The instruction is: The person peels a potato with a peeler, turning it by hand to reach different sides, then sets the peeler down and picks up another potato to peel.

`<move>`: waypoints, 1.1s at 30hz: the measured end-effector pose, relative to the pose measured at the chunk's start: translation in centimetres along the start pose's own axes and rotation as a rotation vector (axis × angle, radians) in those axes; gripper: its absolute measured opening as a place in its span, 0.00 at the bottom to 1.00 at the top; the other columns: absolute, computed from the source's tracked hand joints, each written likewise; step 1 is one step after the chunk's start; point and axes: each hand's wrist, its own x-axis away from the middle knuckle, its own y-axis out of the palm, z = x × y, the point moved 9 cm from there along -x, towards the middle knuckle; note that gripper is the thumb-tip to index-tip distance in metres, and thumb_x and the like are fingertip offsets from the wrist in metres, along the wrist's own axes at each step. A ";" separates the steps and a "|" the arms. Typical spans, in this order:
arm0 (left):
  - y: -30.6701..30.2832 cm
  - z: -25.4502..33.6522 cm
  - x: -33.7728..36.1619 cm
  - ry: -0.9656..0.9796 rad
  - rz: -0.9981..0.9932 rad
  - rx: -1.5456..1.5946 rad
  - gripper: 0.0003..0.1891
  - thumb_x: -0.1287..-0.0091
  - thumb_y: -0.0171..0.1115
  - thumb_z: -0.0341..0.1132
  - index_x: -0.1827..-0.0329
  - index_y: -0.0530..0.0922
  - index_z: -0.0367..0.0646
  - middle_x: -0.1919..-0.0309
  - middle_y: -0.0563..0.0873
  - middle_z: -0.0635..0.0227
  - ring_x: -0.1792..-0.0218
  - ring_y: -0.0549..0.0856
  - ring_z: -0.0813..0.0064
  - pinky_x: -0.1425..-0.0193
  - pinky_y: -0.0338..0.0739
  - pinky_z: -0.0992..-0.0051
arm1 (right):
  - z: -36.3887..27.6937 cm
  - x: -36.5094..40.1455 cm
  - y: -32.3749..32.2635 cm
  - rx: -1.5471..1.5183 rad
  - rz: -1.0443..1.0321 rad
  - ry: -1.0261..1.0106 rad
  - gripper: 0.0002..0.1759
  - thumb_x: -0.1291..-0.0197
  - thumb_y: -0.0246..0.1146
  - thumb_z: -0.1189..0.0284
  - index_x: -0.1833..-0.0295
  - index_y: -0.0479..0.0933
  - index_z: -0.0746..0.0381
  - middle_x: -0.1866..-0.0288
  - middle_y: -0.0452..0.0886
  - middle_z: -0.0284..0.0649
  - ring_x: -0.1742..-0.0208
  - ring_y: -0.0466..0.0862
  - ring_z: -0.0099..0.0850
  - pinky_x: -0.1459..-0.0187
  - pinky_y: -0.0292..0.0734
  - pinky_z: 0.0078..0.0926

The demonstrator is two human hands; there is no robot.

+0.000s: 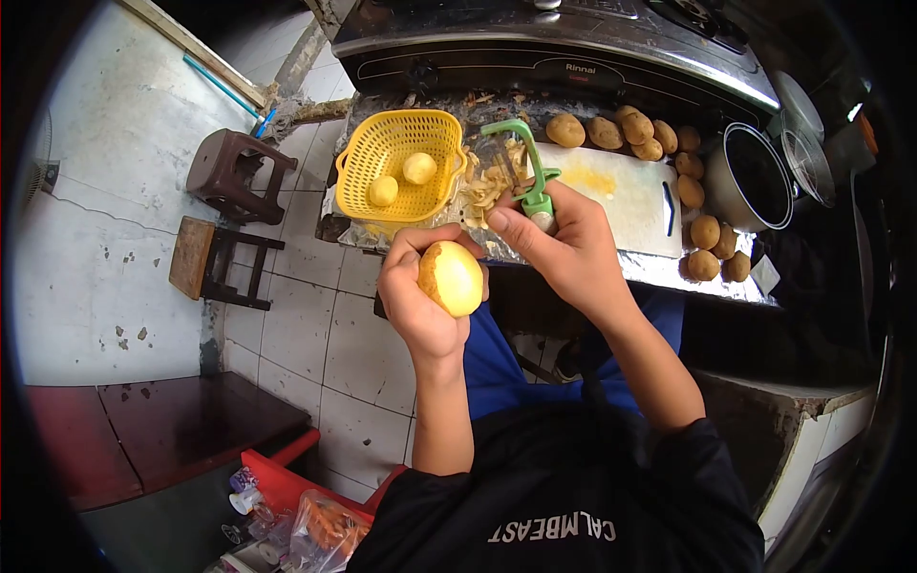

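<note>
My left hand is closed around a partly peeled potato; a strip of brown skin remains along its left side. In my right hand is a green peeler, held by its handle above the counter's front edge and apart from the potato. Just beyond my hands, a yellow plastic basket holds two peeled potatoes. Potato peels lie in a heap between the basket and a white cutting board, which has a wet yellowish patch.
Several unpeeled potatoes line the board's back and right sides. Beside them stands a metal pot. A black stove spans the back. To the left are a brown plastic stool and a small wooden stool.
</note>
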 end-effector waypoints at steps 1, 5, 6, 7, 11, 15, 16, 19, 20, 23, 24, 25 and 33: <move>-0.3 0.0 -0.1 0.005 -0.008 0.007 0.21 0.34 0.38 0.43 0.60 0.74 0.33 0.74 0.80 0.51 0.84 0.74 0.66 0.82 0.71 0.72 | 0.6 -0.6 -0.2 -0.001 -0.002 0.001 0.13 0.40 0.69 0.67 0.60 0.80 0.67 0.80 0.78 0.42 0.79 0.76 0.22 0.73 0.73 0.23; -0.9 -0.1 -0.4 -0.018 0.008 0.013 0.20 0.34 0.38 0.43 0.58 0.73 0.34 0.74 0.80 0.51 0.85 0.74 0.66 0.82 0.70 0.72 | 5.6 -2.8 -1.4 0.457 0.018 -0.022 0.19 0.41 0.69 0.65 0.52 0.80 0.69 0.78 0.81 0.45 0.76 0.82 0.27 0.70 0.75 0.25; -1.1 -0.1 -0.5 -0.034 0.027 0.005 0.20 0.35 0.38 0.42 0.58 0.73 0.34 0.73 0.80 0.52 0.85 0.74 0.66 0.82 0.70 0.72 | 4.8 -3.1 -1.1 0.673 0.028 -0.104 0.21 0.42 0.69 0.65 0.50 0.79 0.70 0.77 0.82 0.46 0.75 0.84 0.29 0.70 0.76 0.27; -1.3 -0.2 -0.5 -0.053 0.049 -0.002 0.20 0.35 0.38 0.42 0.57 0.73 0.34 0.73 0.80 0.52 0.85 0.74 0.67 0.82 0.70 0.73 | 7.3 -3.0 -1.7 0.593 -0.074 0.209 0.24 0.43 0.69 0.64 0.47 0.78 0.70 0.74 0.83 0.47 0.72 0.86 0.32 0.68 0.77 0.29; -1.9 -1.0 -0.9 -0.095 0.059 -0.007 0.19 0.35 0.39 0.42 0.57 0.72 0.35 0.71 0.80 0.53 0.85 0.74 0.67 0.82 0.69 0.74 | 7.7 -2.2 -2.7 0.504 -0.058 0.383 0.24 0.43 0.68 0.63 0.46 0.79 0.69 0.73 0.83 0.46 0.73 0.85 0.33 0.67 0.78 0.30; -1.7 -1.9 -1.0 -0.150 -0.022 0.010 0.20 0.32 0.38 0.42 0.54 0.73 0.35 0.63 0.81 0.57 0.76 0.79 0.70 0.77 0.72 0.75 | 5.0 0.5 -0.4 0.010 -0.179 0.332 0.24 0.44 0.72 0.64 0.47 0.78 0.68 0.63 0.84 0.43 0.74 0.79 0.29 0.69 0.75 0.26; -0.9 -2.0 -0.9 -0.177 -0.080 0.009 0.20 0.30 0.38 0.41 0.53 0.74 0.35 0.61 0.81 0.59 0.71 0.82 0.72 0.72 0.75 0.75 | 3.4 1.2 0.6 -0.051 -0.234 0.201 0.23 0.44 0.73 0.64 0.49 0.78 0.68 0.60 0.83 0.40 0.76 0.74 0.24 0.72 0.72 0.21; 1.3 -1.9 -0.2 -0.180 -0.048 -0.035 0.20 0.24 0.38 0.40 0.46 0.73 0.34 0.60 0.81 0.62 0.64 0.80 0.77 0.65 0.74 0.78 | 1.3 2.6 1.2 0.536 -0.195 -0.023 0.32 0.55 0.79 0.61 0.49 0.76 0.69 0.67 0.78 0.44 0.68 0.80 0.33 0.66 0.75 0.31; 1.9 -1.5 0.1 -0.159 -0.032 -0.047 0.20 0.24 0.38 0.40 0.45 0.73 0.33 0.57 0.81 0.61 0.60 0.81 0.76 0.60 0.77 0.77 | 1.4 3.1 1.2 0.539 -0.189 -0.025 0.32 0.55 0.79 0.61 0.49 0.76 0.69 0.67 0.78 0.44 0.68 0.80 0.33 0.66 0.75 0.31; 2.3 -0.4 0.9 -0.122 -0.181 -0.101 0.22 0.23 0.37 0.43 0.43 0.72 0.33 0.51 0.81 0.58 0.54 0.82 0.73 0.48 0.76 0.73 | 2.5 4.1 0.5 0.117 -0.078 0.108 0.29 0.53 0.77 0.63 0.49 0.76 0.68 0.65 0.78 0.47 0.69 0.80 0.40 0.66 0.75 0.34; 2.5 -0.8 1.1 -0.123 -0.184 -0.104 0.22 0.23 0.37 0.43 0.43 0.72 0.33 0.51 0.81 0.58 0.54 0.82 0.73 0.48 0.76 0.73 | 1.8 4.5 0.9 0.114 -0.075 0.108 0.29 0.53 0.77 0.63 0.49 0.76 0.68 0.65 0.78 0.47 0.69 0.80 0.40 0.66 0.75 0.34; 2.4 -0.7 1.3 -0.014 -0.154 -0.126 0.23 0.22 0.37 0.44 0.44 0.72 0.33 0.51 0.81 0.57 0.55 0.82 0.72 0.47 0.76 0.72 | -0.5 4.8 1.1 0.252 -0.054 -0.019 0.28 0.50 0.76 0.64 0.49 0.76 0.68 0.66 0.78 0.47 0.69 0.81 0.40 0.66 0.75 0.33; 0.7 0.6 1.6 -0.183 0.034 0.110 0.26 0.27 0.35 0.52 0.57 0.76 0.38 0.71 0.79 0.62 0.82 0.74 0.77 0.82 0.66 0.79 | -6.7 6.5 1.1 0.415 -0.280 -0.229 0.15 0.39 0.66 0.69 0.52 0.74 0.66 0.72 0.80 0.43 0.76 0.82 0.42 0.73 0.76 0.36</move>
